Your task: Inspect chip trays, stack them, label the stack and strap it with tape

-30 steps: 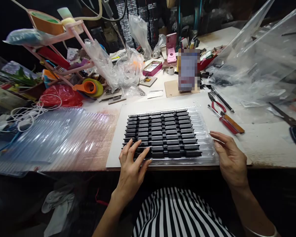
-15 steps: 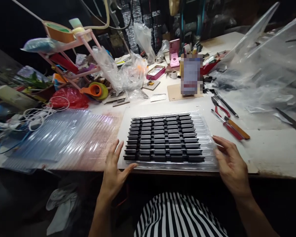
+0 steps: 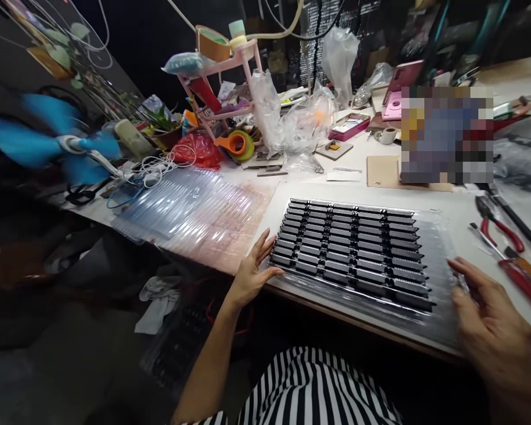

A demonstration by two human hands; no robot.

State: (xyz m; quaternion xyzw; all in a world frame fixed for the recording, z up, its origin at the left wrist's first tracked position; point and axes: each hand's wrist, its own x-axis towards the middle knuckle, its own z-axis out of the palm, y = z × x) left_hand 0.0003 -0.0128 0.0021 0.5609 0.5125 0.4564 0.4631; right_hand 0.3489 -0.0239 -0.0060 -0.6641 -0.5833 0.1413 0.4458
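A clear plastic tray (image 3: 442,248) lies on the worktable in front of me, with several rows of black ridged strips (image 3: 343,251) in its grooves. My left hand (image 3: 250,274) holds the tray's near left corner, thumb along the front edge and fingers at the side. At the tray's right edge, my right hand (image 3: 491,319) is closed round the rim, its fingertips partly hidden. Left of the tray lie more clear ribbed plastic trays (image 3: 181,206), apart from my hands.
Red-handled pliers (image 3: 498,224) and a red-handled tool (image 3: 526,283) lie to the right. A blue fan (image 3: 71,144) spins at the left. Behind stand a pink rack (image 3: 221,71), plastic bags (image 3: 310,118) and a tan board (image 3: 383,171). The table's front edge is close to me.
The view has swung left, bringing the fan into sight. My left hand has closed in on the tray's corner, and my right hand has gripped its right edge.
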